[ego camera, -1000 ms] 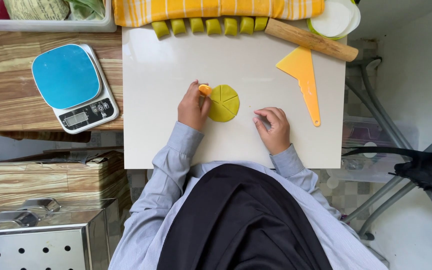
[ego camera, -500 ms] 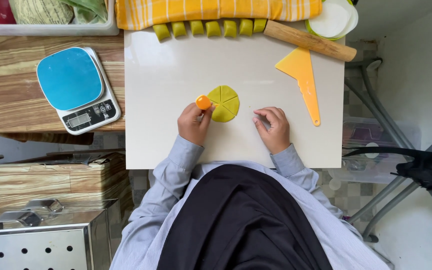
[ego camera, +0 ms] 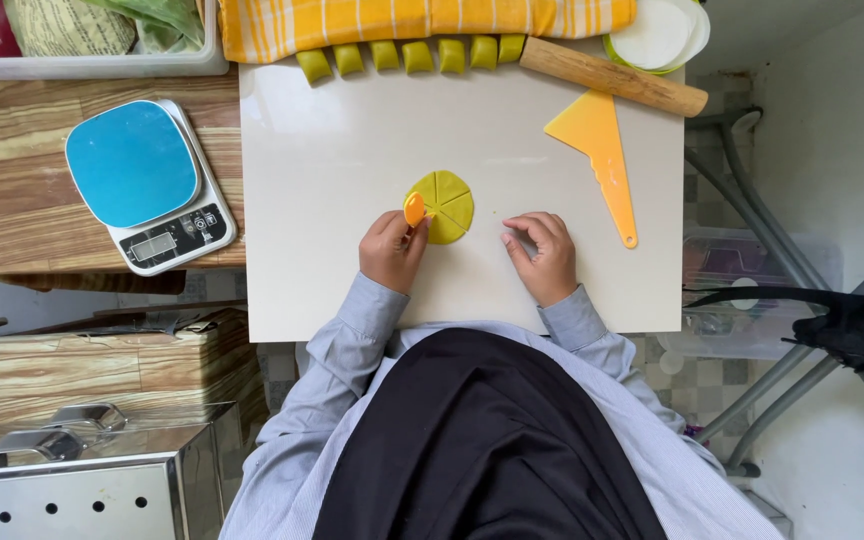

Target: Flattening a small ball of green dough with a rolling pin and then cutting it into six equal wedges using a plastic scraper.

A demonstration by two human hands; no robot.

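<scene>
Head view, left hand (ego camera: 392,250) gripping 1 orange cutter (ego camera: 414,209), right hand (ego camera: 542,250) loosely curled, 6 dough pieces (ego camera: 418,55)

Single view only, head-worn camera. It looks straight down from above the person, so the dark head covering fills the lower centre of the frame. The far side of the scene is at the top edge. Moderate distance: the whole white rectangular work board (ego camera: 332,190) fits in frame, with the wooden side table (ego camera: 12,200) to the left and the grey metal frame legs (ego camera: 812,340) to the right. No second view, so nothing shared.
</scene>
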